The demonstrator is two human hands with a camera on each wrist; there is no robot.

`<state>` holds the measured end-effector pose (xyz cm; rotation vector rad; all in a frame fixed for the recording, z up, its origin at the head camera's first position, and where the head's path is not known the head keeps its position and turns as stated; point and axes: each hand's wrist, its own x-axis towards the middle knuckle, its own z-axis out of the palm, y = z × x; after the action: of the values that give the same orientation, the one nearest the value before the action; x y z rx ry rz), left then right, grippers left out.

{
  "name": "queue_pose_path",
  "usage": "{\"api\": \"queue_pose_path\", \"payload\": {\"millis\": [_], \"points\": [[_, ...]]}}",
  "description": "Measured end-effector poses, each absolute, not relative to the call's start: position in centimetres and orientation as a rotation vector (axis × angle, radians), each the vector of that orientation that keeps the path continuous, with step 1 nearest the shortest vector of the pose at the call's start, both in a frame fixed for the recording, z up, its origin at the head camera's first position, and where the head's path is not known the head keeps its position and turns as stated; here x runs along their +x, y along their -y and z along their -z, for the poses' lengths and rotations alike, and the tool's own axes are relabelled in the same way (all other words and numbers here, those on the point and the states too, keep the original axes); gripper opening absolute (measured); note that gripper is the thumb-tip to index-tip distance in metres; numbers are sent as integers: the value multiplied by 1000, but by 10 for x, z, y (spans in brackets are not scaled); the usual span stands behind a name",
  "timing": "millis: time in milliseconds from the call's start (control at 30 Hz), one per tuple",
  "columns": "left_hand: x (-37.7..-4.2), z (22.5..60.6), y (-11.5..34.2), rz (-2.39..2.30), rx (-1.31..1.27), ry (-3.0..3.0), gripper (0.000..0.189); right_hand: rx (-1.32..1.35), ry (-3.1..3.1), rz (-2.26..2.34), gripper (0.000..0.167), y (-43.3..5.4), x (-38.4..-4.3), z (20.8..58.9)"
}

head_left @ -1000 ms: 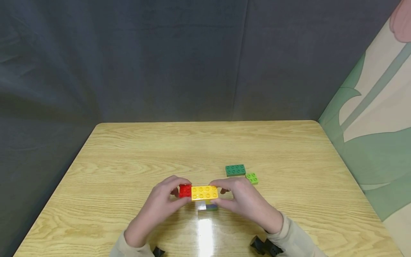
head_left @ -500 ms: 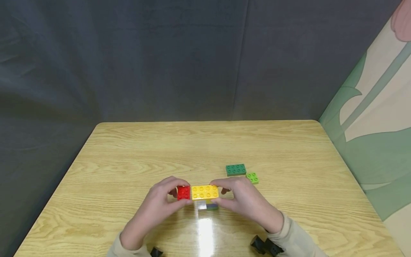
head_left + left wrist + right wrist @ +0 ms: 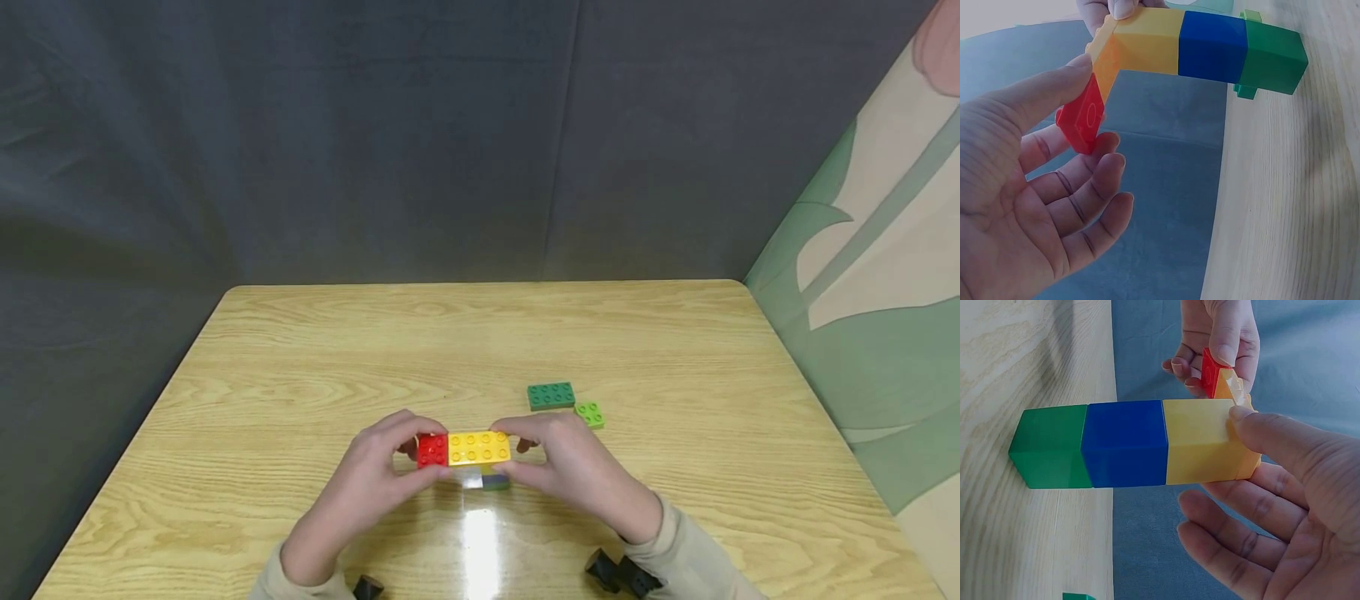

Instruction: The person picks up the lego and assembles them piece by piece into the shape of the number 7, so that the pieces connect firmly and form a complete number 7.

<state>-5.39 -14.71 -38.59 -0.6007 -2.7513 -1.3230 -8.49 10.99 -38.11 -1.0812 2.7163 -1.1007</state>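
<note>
A stack stands on the table, with a green block (image 3: 1050, 447) at the bottom, a blue block (image 3: 1125, 444) above it and a yellow block (image 3: 1194, 440) higher up. On top lies a long yellow brick (image 3: 478, 448) that juts out to the left. My right hand (image 3: 567, 462) grips the top of the stack at the yellow brick's right end, thumb in front. Between thumb and fingers my left hand (image 3: 372, 471) pinches a thin red brick (image 3: 1083, 119). It is level with the yellow brick's left end and looks to touch it in the head view.
Beyond my right hand lie a dark green brick (image 3: 551, 396) and a smaller light green brick (image 3: 589, 414) on the wooden table (image 3: 300, 350). Dark cloth (image 3: 420, 150) hangs behind the table. Black wrist gear (image 3: 621, 573) shows at the near edge.
The red brick moved slightly left, opening a narrow gap, then came back right against the yellow brick's end. My right hand and the stack have stayed almost still.
</note>
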Motion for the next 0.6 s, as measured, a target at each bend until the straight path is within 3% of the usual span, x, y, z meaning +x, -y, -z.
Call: {"api": "queue_pose_path", "payload": {"millis": [600], "points": [[-54,392,144,1365,-613,2666,36,-1074,-2715,1099,32,-109,-84,381]]}}
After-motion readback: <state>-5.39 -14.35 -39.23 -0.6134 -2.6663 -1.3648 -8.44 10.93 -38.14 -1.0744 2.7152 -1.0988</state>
